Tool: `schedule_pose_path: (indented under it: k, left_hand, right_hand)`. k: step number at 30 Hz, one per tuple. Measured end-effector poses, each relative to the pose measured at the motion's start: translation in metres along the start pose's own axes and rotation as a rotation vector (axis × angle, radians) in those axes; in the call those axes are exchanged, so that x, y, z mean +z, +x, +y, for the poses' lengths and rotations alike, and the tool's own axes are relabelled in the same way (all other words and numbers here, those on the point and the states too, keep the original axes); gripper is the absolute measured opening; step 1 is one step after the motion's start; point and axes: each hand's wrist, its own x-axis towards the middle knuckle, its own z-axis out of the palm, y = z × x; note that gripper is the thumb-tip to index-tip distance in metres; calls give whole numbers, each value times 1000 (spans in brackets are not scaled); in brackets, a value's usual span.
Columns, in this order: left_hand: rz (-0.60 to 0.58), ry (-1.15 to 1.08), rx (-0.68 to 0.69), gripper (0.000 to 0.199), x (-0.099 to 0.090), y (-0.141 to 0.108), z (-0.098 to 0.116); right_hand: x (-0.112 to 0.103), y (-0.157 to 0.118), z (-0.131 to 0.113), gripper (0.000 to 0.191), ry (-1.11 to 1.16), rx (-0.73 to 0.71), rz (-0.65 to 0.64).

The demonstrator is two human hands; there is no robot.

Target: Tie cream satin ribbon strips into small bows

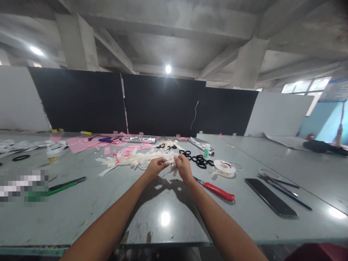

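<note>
My left hand (157, 168) and my right hand (183, 167) are close together over the middle of the table. Between their fingertips they pinch a small white strip (171, 159), whose exact shape is too small to tell. Right behind them lies a loose pile of cream fabric strips (138, 158) mixed with pink scraps. Several black rings (199, 159) lie to the right of my right hand. A red-handled knife (220, 191) rests near my right wrist, its blade end partly beside the arm.
On the grey table (114, 203) lie a white ribbon spool (224, 166), a small green-and-white bottle (207, 150), a black phone (270, 197), tweezers (288, 192), a green cutter (62, 186) and pink sheets (81, 143). Black panels (163, 103) stand behind.
</note>
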Motion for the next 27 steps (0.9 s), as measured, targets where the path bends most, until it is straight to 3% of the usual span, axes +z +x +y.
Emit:
schedule_pose_path:
  k: [5, 8, 12, 20, 23, 27]
  left_hand:
    - [74, -256, -46, 30, -2, -2, 5]
    - [84, -364, -75, 33, 0, -5, 9]
    - [107, -336, -61, 36, 5, -5, 8]
    - [232, -307, -33, 36, 2, -2, 5]
    - [210, -325, -40, 35, 3, -1, 5]
    - [139, -322, -65, 35, 5, -1, 3]
  right_hand:
    - [7, -5, -1, 25, 142, 110, -121]
    - [14, -9, -2, 24, 133, 100, -116]
    - [17, -12, -3, 21, 39, -16, -77]
    - [16, -10, 0, 29, -13, 90, -175]
    - [15, -9, 3, 30, -24, 137, -218]
    - [14, -8, 3, 31, 36, 161, -153]
